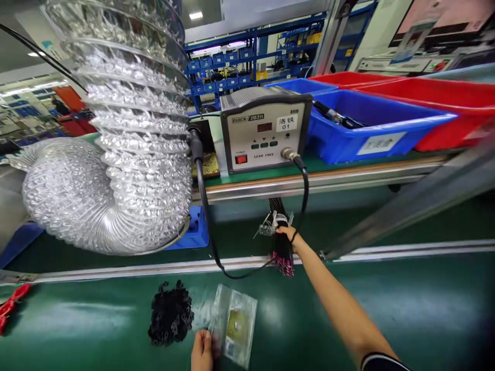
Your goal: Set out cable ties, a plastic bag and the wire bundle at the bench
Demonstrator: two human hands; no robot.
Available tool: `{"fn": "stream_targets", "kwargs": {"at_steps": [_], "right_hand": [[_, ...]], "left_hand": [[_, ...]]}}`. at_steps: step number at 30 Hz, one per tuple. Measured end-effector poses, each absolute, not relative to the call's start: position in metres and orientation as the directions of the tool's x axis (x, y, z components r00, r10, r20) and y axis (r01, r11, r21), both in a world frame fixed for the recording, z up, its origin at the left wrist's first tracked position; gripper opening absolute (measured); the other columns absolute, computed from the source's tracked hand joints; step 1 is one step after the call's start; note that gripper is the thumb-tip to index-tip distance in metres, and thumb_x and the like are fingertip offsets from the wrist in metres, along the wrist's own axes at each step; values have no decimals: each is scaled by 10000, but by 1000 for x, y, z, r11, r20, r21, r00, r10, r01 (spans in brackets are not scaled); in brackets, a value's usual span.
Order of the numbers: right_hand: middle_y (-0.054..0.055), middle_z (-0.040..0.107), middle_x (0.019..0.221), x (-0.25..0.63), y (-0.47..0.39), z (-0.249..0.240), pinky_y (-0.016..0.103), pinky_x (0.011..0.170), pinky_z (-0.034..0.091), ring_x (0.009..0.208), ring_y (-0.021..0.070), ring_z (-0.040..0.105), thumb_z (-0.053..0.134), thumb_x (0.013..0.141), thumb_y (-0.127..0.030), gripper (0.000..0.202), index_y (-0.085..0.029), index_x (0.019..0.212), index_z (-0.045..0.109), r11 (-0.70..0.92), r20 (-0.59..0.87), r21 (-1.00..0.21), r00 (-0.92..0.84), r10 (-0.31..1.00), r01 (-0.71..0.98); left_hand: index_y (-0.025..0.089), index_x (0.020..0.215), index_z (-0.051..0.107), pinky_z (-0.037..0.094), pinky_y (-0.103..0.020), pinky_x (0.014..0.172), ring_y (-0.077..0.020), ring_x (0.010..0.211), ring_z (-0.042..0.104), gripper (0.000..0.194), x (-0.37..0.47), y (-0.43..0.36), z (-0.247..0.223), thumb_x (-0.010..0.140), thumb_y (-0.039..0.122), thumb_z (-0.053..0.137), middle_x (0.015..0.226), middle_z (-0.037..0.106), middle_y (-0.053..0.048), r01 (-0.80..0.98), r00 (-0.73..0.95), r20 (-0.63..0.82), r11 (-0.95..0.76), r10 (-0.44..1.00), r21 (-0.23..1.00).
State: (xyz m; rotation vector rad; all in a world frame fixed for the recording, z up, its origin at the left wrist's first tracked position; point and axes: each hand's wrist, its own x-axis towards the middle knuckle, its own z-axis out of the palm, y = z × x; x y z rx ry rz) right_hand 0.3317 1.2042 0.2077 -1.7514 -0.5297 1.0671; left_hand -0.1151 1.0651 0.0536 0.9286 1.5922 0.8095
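My right hand [288,236] is stretched forward to a hanging bundle of thin black wires [281,247] with pink-red tips, fingers closed around it just below a metal clip [270,225]. Near the bottom edge, my left hand [202,351] rests on a clear plastic bag [234,323] lying on the green belt, pinching its near corner. A heap of small black parts [170,313] lies just left of the bag.
A soldering station [266,132] stands on the shelf above, its black cable [204,211] looping down to the belt. A large silver flexible duct [116,149] fills the left. Blue bins [371,126] and red bins [444,98] sit at right. A red item [11,305] lies far left.
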Motion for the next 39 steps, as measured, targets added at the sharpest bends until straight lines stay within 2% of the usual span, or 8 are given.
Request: {"fn": "stream_targets", "kwargs": {"at_steps": [4,7,11,14,19,24,32,39], "right_hand": [[-3,583,666,328,1087,205,327,642,480,667,199,572,603,523,-287,335,-191,843,592,-462,-445,-883,463,767,-84],[56,619,919,338,1009,193,341,828,489,904,233,592,655,506,-260,386,-182,885,655,-524,-310,-805,556,771,278],[202,513,1308,332,949,166,481,1020,413,1231,336,497,684,615,-279,520,-154,1118,642,-690,-297,-370,625,722,622],[242,366,1495,283,955,153,628,1071,291,1409,420,274,624,741,-313,542,-123,1246,574,-653,-85,-123,648,757,747],[131,425,1518,154,1007,142,518,1171,205,1452,277,271,424,892,-366,489,-167,1327,530,-177,-9,-346,185,983,922],[181,392,1529,101,1018,111,514,1160,247,1451,308,297,429,871,-297,542,-107,1374,496,-147,-89,-382,122,989,912],[183,443,1493,115,1007,100,514,1146,322,1420,331,355,415,862,-325,522,-121,1328,536,-78,2,-458,89,996,886],[34,682,805,119,896,111,390,752,571,797,239,669,380,915,-408,291,-349,836,654,7,-27,-839,-53,998,543]], "left_hand": [[219,786,434,571,-347,590,-191,603,664,596,-101,1085,75,594,740,649,695,674,-22,72,-5,-490,489,872,869],[222,812,404,591,-364,621,-216,672,709,580,-96,1095,82,592,689,668,763,693,-50,41,-10,-537,537,843,843],[222,836,373,597,-351,635,-180,653,703,280,-90,1096,80,826,457,525,756,667,-37,100,-23,-538,538,842,837],[218,854,374,586,-328,634,-153,641,686,115,-84,1094,82,910,316,394,777,644,-27,187,-47,-500,499,865,846],[200,821,454,521,-331,661,-172,646,627,85,-83,1095,94,888,213,403,728,602,-31,470,-140,-387,406,911,784],[179,784,519,431,-416,874,-242,867,583,121,-92,1099,101,871,194,437,846,601,-97,703,-148,-192,240,970,669],[137,1020,549,457,-396,921,-244,1004,572,241,-103,1072,100,916,278,384,1052,572,-137,719,-166,-46,153,985,678],[198,854,579,454,-300,658,-152,624,524,186,-154,980,120,885,324,446,792,595,-30,696,-2,-112,82,994,714]]}}
